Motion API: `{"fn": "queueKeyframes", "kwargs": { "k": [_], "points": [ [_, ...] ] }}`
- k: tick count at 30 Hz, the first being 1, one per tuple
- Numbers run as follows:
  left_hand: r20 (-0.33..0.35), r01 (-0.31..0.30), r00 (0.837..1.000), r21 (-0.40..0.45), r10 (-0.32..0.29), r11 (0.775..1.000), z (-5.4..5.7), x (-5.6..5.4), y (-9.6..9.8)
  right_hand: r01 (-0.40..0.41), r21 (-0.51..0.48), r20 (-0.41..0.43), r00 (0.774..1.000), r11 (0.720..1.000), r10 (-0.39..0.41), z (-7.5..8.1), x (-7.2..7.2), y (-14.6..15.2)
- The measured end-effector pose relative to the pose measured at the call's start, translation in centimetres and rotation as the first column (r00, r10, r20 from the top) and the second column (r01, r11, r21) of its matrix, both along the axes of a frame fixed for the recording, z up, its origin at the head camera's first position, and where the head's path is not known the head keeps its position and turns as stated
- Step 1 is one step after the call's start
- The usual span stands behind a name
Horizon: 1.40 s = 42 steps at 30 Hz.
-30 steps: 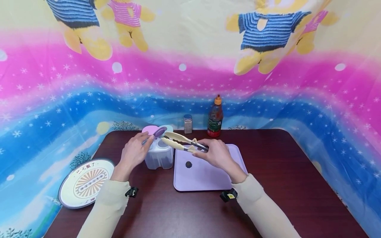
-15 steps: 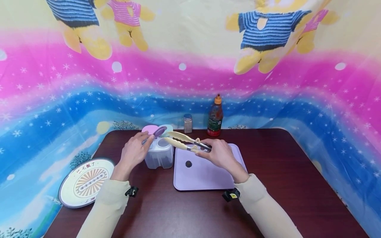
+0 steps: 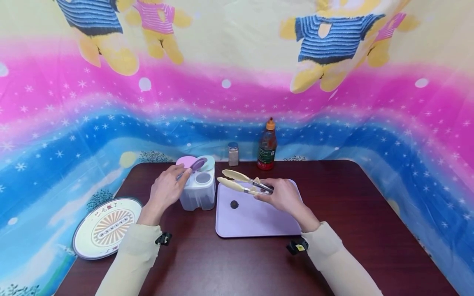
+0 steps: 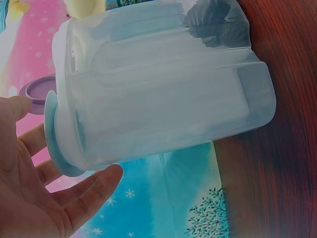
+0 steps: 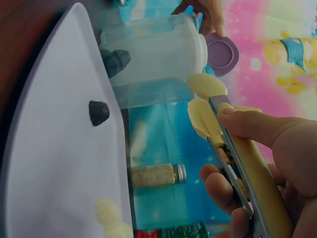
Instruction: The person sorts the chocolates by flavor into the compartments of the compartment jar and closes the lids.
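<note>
My left hand (image 3: 168,187) is at the top of a clear multi-compartment container (image 3: 198,197), its thumb against a raised purple lid (image 3: 198,164). In the left wrist view, the other fingers spread around a light-blue lid (image 4: 57,144). One round opening (image 3: 203,177) is uncovered. Dark lumps (image 4: 210,22) show through the container's wall. My right hand (image 3: 283,195) grips tongs (image 3: 246,185) with cream tips, held above a lilac tray (image 3: 255,222). The tips are apart with nothing between them. A small dark lump (image 3: 234,204) lies on the tray.
Behind the tray stand a small shaker jar (image 3: 233,154) with a blue cap and a red sauce bottle (image 3: 267,148) with an orange top. An oval plate (image 3: 107,228) lies at the table's left edge, beside the left forearm. A printed curtain surrounds the table.
My right hand has moved the tongs right and away from the container's opening, to over the tray. My left hand and the purple lid have stayed in place.
</note>
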State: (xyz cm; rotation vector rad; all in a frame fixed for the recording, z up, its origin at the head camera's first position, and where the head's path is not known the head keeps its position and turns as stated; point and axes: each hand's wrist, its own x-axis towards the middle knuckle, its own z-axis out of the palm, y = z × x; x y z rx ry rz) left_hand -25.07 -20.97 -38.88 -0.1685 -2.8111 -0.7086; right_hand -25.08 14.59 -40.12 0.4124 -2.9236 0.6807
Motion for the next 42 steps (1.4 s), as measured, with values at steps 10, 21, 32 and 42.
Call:
{"fn": "queueKeyframes", "kwargs": {
  "k": [10,21,32,42],
  "points": [
    [0.005,0.007,1.000,0.000,-0.007,1.000,0.0,0.0,0.0,0.035,0.046,0.056,0.998,0.998,-0.038,-1.6,0.1,1.4],
    [0.006,-0.002,1.000,-0.009,0.002,1.000,0.0,0.0,-0.1,0.008,0.089,0.087,0.996,0.996,-0.016,-3.5,0.3,2.6],
    [0.000,-0.003,1.000,-0.005,0.003,1.000,0.0,0.0,0.0,-0.032,0.133,0.085,0.996,0.991,0.021,-4.7,0.5,2.7],
    [-0.001,-0.005,1.000,-0.004,0.005,1.000,0.0,0.0,0.0,-0.048,0.146,0.063,0.997,0.988,0.039,-5.3,0.6,2.5]
  ]
}}
